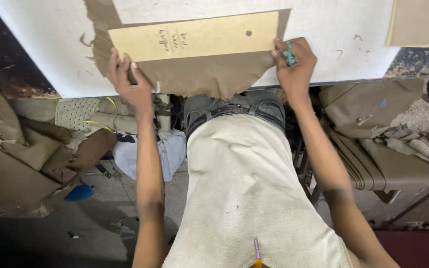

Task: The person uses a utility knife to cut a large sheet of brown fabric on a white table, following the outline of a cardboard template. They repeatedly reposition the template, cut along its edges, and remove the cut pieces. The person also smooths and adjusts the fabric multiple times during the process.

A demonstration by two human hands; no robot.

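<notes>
Cream shirt (pixel 244 198) closest to camera, one pencil (pixel 257 250) at its bottom edge. Two hands up on one white worktop (pixel 50 49). Left hand (pixel 127 82) pinches one brown leather sheet (pixel 209 74) at its edge. Right hand (pixel 294 62) grips one teal pen (pixel 289 53), pressing one cardboard template (pixel 194 42) flat on the leather.

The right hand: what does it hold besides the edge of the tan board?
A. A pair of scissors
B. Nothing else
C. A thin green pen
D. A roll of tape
C: a thin green pen sticks out between the fingers of the right hand, which rests at the right end of the tan board.
</notes>
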